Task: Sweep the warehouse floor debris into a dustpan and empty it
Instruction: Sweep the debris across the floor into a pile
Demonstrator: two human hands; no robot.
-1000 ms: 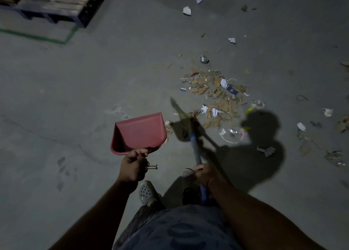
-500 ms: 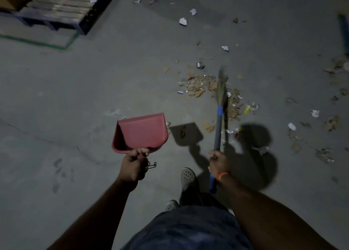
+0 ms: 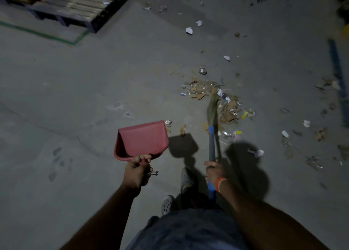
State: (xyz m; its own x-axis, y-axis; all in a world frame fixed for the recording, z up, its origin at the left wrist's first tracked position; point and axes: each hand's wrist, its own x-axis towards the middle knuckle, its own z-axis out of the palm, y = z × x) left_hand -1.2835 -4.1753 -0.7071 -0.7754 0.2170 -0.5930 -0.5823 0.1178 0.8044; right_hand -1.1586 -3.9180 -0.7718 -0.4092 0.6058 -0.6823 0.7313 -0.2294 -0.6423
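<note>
Since a moment ago my broom [image 3: 212, 115] stays in the light, loose debris pile [image 3: 213, 98]; right hand [image 3: 215, 171] fingers grip its stiff handle, left hand [image 3: 137, 171] grips the rigid dustpan [image 3: 141, 140].

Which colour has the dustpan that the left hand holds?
The dustpan is red, a dull pinkish red in this dim light. The head view shows it, held by the left hand.

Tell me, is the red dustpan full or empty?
Looks empty: the dustpan shows bare red inside, and the debris lies on the floor.
</note>
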